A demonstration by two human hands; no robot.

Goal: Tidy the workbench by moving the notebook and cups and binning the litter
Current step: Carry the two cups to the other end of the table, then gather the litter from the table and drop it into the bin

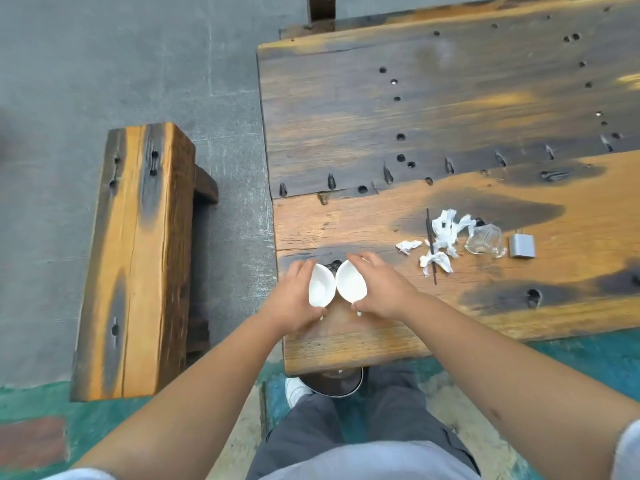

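Observation:
Two small white cups stand side by side near the front left corner of the wooden workbench [450, 109]. My left hand [291, 299] grips the left cup [321, 285] from its outer side. Around the right cup [350, 283] my right hand [384, 289] is wrapped from the right. The two rims touch or nearly touch. Torn white paper scraps [441, 237] lie to the right of the cups, with a thin dark stick [431, 244] across them. No notebook is in view.
A clear glass bottle [485, 239] and a grey plug adapter [521, 245] lie right of the scraps. A wooden bench [138, 258] stands left of the workbench on grey floor. A dark round bin [332, 381] shows under the front edge, above my legs.

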